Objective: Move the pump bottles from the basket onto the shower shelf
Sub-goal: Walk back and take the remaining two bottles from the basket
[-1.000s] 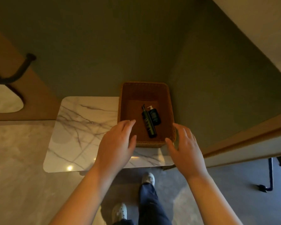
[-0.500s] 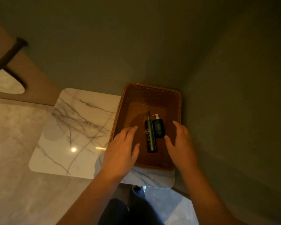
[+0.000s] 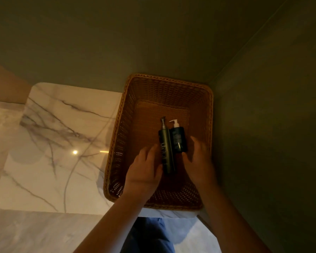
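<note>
A brown wicker basket (image 3: 131, 99) stands on the right end of a marble shelf (image 3: 58, 143), tight in the wall corner. Two pump bottles lie side by side on its floor, pumps pointing away from me. The tall slim dark bottle (image 3: 167, 154) is on the left, the shorter dark bottle with a white pump (image 3: 179, 139) on the right. My left hand (image 3: 144, 170) is inside the basket with fingers spread, fingertips at the tall bottle's left side. My right hand (image 3: 199, 161) is also inside, open, just right of the short bottle. Neither hand grips anything.
Dark green walls close in behind and to the right of the basket. The marble shelf stretches left of the basket with light reflections on it. Below the shelf edge I see my blue trousers (image 3: 150, 234) and pale floor.
Both hands have moved forward over the near rim and down into the basket, closing in on the two bottles from either side. The view has come closer to the basket.
</note>
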Motion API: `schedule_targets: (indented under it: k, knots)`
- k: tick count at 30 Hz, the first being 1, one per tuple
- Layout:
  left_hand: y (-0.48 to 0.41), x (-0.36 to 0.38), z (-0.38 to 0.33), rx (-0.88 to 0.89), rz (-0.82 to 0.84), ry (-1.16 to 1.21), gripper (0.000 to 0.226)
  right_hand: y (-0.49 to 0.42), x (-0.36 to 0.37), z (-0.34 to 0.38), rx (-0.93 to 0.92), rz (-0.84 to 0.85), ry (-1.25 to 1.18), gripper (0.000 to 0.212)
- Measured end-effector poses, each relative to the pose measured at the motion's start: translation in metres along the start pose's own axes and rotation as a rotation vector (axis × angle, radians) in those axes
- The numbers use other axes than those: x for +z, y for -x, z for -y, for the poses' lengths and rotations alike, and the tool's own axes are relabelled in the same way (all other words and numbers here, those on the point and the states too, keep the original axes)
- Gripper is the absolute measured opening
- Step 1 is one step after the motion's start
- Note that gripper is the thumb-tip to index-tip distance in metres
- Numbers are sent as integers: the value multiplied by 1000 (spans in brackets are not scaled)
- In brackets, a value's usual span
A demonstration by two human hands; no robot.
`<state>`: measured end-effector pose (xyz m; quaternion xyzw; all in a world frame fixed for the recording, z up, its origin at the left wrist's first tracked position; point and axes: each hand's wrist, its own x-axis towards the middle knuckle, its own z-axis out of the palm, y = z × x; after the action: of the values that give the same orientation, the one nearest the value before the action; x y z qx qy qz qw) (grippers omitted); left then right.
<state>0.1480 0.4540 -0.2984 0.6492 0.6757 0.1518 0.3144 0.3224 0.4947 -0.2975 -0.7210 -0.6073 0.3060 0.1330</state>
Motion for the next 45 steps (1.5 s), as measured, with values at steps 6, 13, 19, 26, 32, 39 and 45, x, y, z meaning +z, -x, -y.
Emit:
schedule_targets:
  k: [6, 13, 19, 26, 32, 39, 45]
  knots:
    - [-37, 59, 22, -10, 67, 22, 61, -40, 39, -34, 44, 56, -18, 57]
    - [-68, 123, 42, -61, 122, 120, 66, -76, 80, -67, 54, 95, 5, 58]
    - [-86, 165, 49, -110, 137, 175, 77, -101, 103, -84, 82, 112, 15, 61]
    - [-99, 185, 50, -139, 100, 281, 93, -113, 116, -95, 90, 79, -60, 68]
    - [-102, 183, 62, -149, 60, 306, 97, -116, 122, -96, 112, 57, -95, 72]
    - [-100, 171, 77, -254, 34, 152, 95, -118, 127, -96, 147, 72, -129, 78]
    - [-104, 163, 77, -269, 95, 219, 93, -114, 130, -92, 165, 103, -163, 82]
